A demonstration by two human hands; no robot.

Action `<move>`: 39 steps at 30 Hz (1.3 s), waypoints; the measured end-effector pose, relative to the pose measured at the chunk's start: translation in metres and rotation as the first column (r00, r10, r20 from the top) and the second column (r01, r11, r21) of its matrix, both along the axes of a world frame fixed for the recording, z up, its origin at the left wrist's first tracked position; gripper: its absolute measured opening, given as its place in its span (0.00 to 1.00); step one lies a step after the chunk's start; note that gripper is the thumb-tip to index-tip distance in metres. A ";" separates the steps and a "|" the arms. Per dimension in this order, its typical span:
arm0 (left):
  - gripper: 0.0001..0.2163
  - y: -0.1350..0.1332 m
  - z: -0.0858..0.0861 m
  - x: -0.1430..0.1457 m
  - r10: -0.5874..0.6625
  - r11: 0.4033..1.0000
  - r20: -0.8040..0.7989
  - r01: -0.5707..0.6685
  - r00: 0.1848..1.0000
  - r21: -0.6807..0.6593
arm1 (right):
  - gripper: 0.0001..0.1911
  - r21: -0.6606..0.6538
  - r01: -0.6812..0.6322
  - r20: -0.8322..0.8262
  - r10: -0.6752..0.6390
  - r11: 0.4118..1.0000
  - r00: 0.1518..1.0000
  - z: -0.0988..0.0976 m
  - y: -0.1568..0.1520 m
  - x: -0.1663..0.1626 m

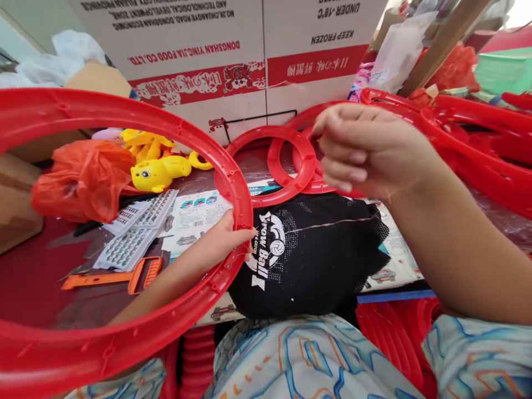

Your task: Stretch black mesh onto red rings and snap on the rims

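Observation:
My left hand [222, 239] reaches through a big red plastic ring [124, 113] and grips its right rim. My right hand [361, 149] is raised above the table with its fingers curled together, pinching a thin thread [324, 224] that runs down across a black mesh net bag [316, 260] printed with white letters. The bag lies on the table between my hands. Two smaller red rings [272, 166] lie just behind the bag.
A large white and red cardboard box [233, 55] stands behind. An orange plastic bag [83, 177], yellow toy figures [160, 169], grey part trays [137, 230] and an orange tool [137, 274] lie left. More red rings [474, 138] are stacked right and below the table edge.

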State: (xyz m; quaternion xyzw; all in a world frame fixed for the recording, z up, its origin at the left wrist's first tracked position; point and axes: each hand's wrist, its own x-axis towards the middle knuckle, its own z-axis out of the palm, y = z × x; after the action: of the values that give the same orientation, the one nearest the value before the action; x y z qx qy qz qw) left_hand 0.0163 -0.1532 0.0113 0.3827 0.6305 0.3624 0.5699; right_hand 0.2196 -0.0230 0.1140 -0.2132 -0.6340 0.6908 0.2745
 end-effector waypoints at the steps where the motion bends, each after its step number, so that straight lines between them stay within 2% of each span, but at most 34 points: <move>1: 0.12 -0.001 0.000 -0.001 0.025 1.000 0.001 -0.025 1.000 0.006 | 0.13 -0.020 0.102 -0.035 -0.102 0.995 0.994 0.002 0.006 0.004; 2: 0.14 -0.002 0.000 -0.001 0.064 0.998 0.010 -0.065 0.998 0.018 | 0.14 -0.031 0.214 -0.062 -0.215 0.976 0.975 0.002 0.014 0.009; 4: 0.15 -0.004 -0.001 -0.002 0.165 0.985 0.076 -0.168 0.983 0.031 | 0.16 -0.034 0.431 -0.068 -0.433 0.901 0.899 0.000 0.036 0.019; 5: 0.14 -0.004 -0.001 -0.002 0.216 0.975 0.132 -0.221 0.968 0.023 | 0.17 -0.024 0.551 -0.066 -0.552 0.834 0.831 -0.002 0.051 0.024; 7: 0.10 -0.004 0.000 -0.002 0.294 0.955 0.245 -0.296 0.924 -0.028 | 0.17 0.022 0.716 0.092 -0.715 0.698 0.693 -0.009 0.082 0.033; 10: 0.07 -0.004 0.001 -0.001 0.338 0.940 0.316 -0.330 0.887 -0.080 | 0.19 0.105 0.790 0.291 -0.779 0.604 0.556 -0.021 0.126 0.040; 12: 0.06 -0.003 0.002 0.000 0.320 0.945 0.320 -0.323 0.892 -0.045 | 0.11 0.221 0.794 0.391 -0.797 0.567 0.460 -0.027 0.145 0.042; 14: 0.07 -0.001 0.004 0.003 0.285 0.953 0.336 -0.304 0.898 0.006 | 0.15 0.340 0.737 0.481 -0.782 0.584 0.398 -0.028 0.152 0.041; 17: 0.09 0.004 0.005 0.007 0.227 0.963 0.383 -0.265 0.895 0.048 | 0.21 0.528 0.556 0.582 -0.750 0.642 0.314 -0.023 0.149 0.037; 18: 0.09 0.006 0.005 0.008 0.213 0.963 0.396 -0.259 0.893 0.067 | 0.26 0.607 0.485 0.576 -0.769 0.630 0.278 -0.020 0.145 0.034; 19: 0.09 0.008 0.005 0.009 0.202 0.962 0.406 -0.259 0.891 0.090 | 0.35 0.689 0.416 0.544 -0.803 0.594 0.245 -0.018 0.139 0.029; 21: 0.09 0.012 0.004 0.011 0.196 0.952 0.413 -0.274 0.889 0.138 | 0.55 0.825 0.299 0.434 -0.877 0.479 0.207 -0.015 0.126 0.018; 22: 0.10 0.014 0.003 0.012 0.197 0.947 0.411 -0.282 0.890 0.156 | 0.60 0.875 0.252 0.370 -0.907 0.413 0.201 -0.014 0.118 0.013; 23: 0.10 0.016 0.002 0.012 0.201 0.942 0.404 -0.289 0.892 0.170 | 0.60 0.909 0.218 0.315 -0.929 0.354 0.196 -0.014 0.108 0.007; 25: 0.12 0.019 0.000 0.013 0.211 0.934 0.390 -0.303 0.896 0.191 | 0.52 0.968 0.116 0.191 -0.953 0.223 0.235 -0.013 0.087 -0.002; 27: 0.12 0.021 -0.003 0.013 0.220 0.925 0.385 -0.317 0.896 0.208 | 0.38 0.983 -0.012 0.175 -0.928 0.181 0.330 -0.013 0.062 -0.006; 28: 0.12 0.022 -0.004 0.013 0.226 0.920 0.387 -0.326 0.894 0.216 | 0.31 0.978 -0.064 0.207 -0.904 0.197 0.375 -0.013 0.049 -0.007; 29: 0.12 0.022 -0.005 0.014 0.235 0.916 0.389 -0.336 0.891 0.217 | 0.22 0.963 -0.109 0.271 -0.866 0.248 0.421 -0.014 0.036 -0.007; 30: 0.12 0.022 -0.006 0.014 0.245 0.913 0.390 -0.347 0.888 0.217 | 0.14 0.932 -0.150 0.361 -0.804 0.330 0.473 -0.016 0.022 -0.006; 31: 0.12 0.022 -0.006 0.014 0.257 0.907 0.391 -0.360 0.884 0.218 | 0.10 0.898 -0.186 0.435 -0.738 0.399 0.516 -0.019 0.009 -0.005; 32: 0.12 0.022 -0.006 0.014 0.272 0.900 0.392 -0.377 0.879 0.220 | 0.16 0.852 -0.237 0.513 -0.650 0.467 0.561 -0.024 -0.004 -0.004; 33: 0.13 0.022 -0.007 0.013 0.288 0.891 0.393 -0.395 0.873 0.224 | 0.24 0.764 -0.338 0.620 -0.479 0.549 0.622 -0.031 -0.016 -0.004; 34: 0.13 0.021 -0.007 0.013 0.302 0.883 0.392 -0.410 0.869 0.228 | 0.27 0.644 -0.453 0.709 -0.260 0.616 0.655 -0.039 -0.026 -0.004; 35: 0.14 0.020 -0.007 0.012 0.312 0.878 0.392 -0.420 0.866 0.229 | 0.27 0.538 -0.515 0.744 -0.089 0.668 0.662 -0.049 -0.033 -0.006; 36: 0.14 0.020 -0.007 0.012 0.319 0.875 0.391 -0.427 0.863 0.229 | 0.25 0.455 -0.508 0.744 0.002 0.731 0.669 -0.059 -0.038 -0.009; 37: 0.15 0.019 -0.008 0.011 0.324 0.874 0.388 -0.430 0.863 0.226 | 0.21 0.400 -0.440 0.715 0.027 0.804 0.699 -0.070 -0.040 -0.013; 39: 0.16 0.017 -0.011 0.010 0.320 0.880 0.376 -0.420 0.870 0.221 | 0.13 0.322 -0.165 0.549 -0.041 0.932 0.835 -0.089 -0.037 -0.023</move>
State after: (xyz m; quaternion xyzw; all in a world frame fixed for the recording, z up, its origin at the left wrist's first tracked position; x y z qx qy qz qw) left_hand 0.0262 -0.1362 0.0005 0.2684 0.5272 0.6145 0.5220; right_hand 0.1965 -0.0602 0.0254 -0.3271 -0.8068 0.4832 0.0932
